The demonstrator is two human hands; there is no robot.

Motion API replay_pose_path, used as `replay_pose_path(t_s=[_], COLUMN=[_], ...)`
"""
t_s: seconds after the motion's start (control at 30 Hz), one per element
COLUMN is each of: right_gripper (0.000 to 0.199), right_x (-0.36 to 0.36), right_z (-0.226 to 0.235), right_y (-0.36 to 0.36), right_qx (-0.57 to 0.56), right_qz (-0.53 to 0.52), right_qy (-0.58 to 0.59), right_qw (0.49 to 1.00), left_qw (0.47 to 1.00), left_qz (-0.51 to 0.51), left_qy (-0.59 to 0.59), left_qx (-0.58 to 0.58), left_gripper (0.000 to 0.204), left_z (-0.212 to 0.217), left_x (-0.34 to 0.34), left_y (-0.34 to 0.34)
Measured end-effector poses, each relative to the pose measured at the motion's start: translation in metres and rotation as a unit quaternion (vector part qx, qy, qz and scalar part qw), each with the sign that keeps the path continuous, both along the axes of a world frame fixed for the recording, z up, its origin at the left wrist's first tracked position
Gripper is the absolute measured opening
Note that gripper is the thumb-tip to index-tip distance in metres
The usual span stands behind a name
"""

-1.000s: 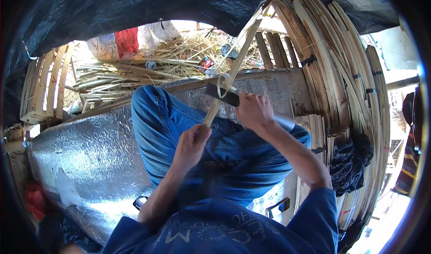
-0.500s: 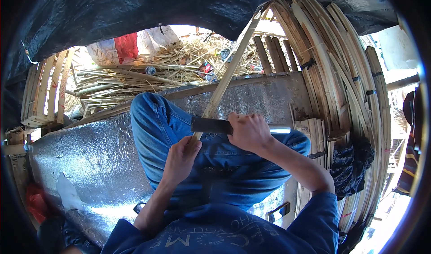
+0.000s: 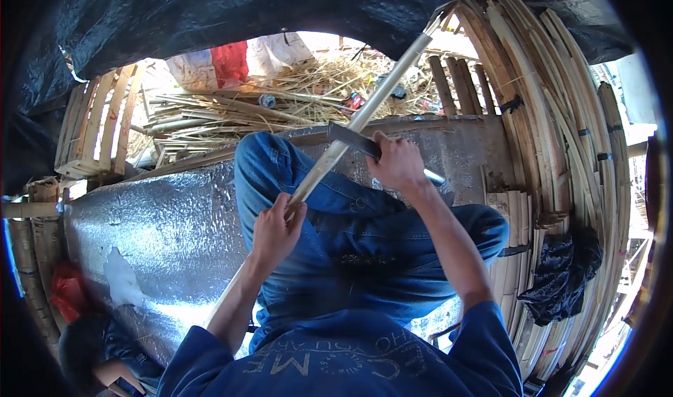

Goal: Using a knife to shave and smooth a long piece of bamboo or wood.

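The left hand [image 3: 275, 230] is clenched around a long bamboo strip [image 3: 350, 132] that slants over the blue-jeaned knee [image 3: 263, 160]; beyond, the right hand [image 3: 396, 164] is closed on a knife [image 3: 352, 140] whose blade meets the strip; farther off lie a silver mat [image 3: 161, 221] and bamboo scraps [image 3: 224, 109].

Clearance about our hands: tight to the right, open to the left

At three o'clock stacked bamboo slats [image 3: 561, 137] wall us in; at twelve, a heap of split cane [image 3: 231, 109] under black tarpaulin [image 3: 210, 11]. Our raised knee [image 3: 266, 158] blocks the middle. The silver mat [image 3: 161, 236] at nine o'clock gives passage.
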State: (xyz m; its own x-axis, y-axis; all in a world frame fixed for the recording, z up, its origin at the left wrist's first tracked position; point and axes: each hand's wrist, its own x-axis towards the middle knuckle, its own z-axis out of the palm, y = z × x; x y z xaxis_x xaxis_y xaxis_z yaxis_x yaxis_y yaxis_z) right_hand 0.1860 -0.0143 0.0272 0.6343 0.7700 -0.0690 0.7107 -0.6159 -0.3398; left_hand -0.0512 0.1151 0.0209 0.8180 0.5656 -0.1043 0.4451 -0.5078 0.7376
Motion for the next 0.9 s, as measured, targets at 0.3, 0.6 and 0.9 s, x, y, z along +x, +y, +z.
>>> replay_pose_path(t_s=[0.3,0.6,0.9], right_gripper=[0.032,0.038,0.022], right_x=[-0.005,-0.012,-0.01], right_z=[-0.019,-0.017,-0.007], right_y=[0.014,0.018,0.009], right_qx=[0.347,0.313,0.366], right_qz=[-0.098,-0.171,-0.146], right_qy=[0.533,0.469,0.583], right_qw=[0.765,0.808,0.71], left_qw=[0.998,0.997,0.986], left_qz=[0.041,-0.002,-0.032], left_qy=[-0.042,-0.053,-0.086], left_qx=[-0.032,-0.061,-0.137], left_gripper=[0.02,0.017,0.022], left_z=[-0.001,0.009,0.004], left_x=[0.001,0.003,0.018], left_y=[-0.006,-0.006,-0.002])
